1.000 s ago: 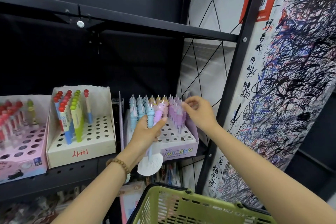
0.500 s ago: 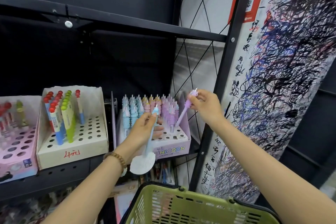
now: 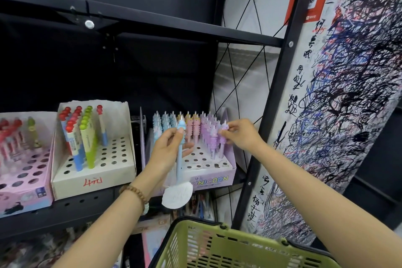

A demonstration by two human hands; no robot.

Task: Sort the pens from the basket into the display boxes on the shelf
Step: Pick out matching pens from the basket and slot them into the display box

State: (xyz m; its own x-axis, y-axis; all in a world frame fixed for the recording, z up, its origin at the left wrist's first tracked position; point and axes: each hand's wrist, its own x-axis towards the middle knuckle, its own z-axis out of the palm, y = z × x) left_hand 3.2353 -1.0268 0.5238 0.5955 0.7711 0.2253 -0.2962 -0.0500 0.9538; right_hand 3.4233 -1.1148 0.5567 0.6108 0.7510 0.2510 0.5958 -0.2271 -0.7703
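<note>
Holding a blue pen [image 3: 178, 165] in your left hand [image 3: 168, 150], you have your fingers curled round its top part. The pen stands up straight in front of the unicorn box [image 3: 213, 179]. A round white tag [image 3: 177, 197] sits at its low end.

Your right hand [image 3: 241, 135] pinches the top of a purple pen [image 3: 222, 148] with thumb and fingers. That pen stands at the right side of the unicorn box, just beside the other purple pens. I cannot tell if its tip is all the way in a hole.

The unicorn box is on the shelf [image 3: 65, 206]. It has rows of blue, pink and purple pens at the back and open holes at the front. To its left sits a cream box [image 3: 91, 183] with red-topped and green pens. Further left is a pink box [image 3: 24, 193] with more red-topped pens.

The green basket [image 3: 217, 226] is low down in front of you, between your arms. I cannot tell what is in it. A bead bracelet [image 3: 134, 193] is on your left wrist. A board full of scribbles [image 3: 348, 115] stands to the right of the shelf.
</note>
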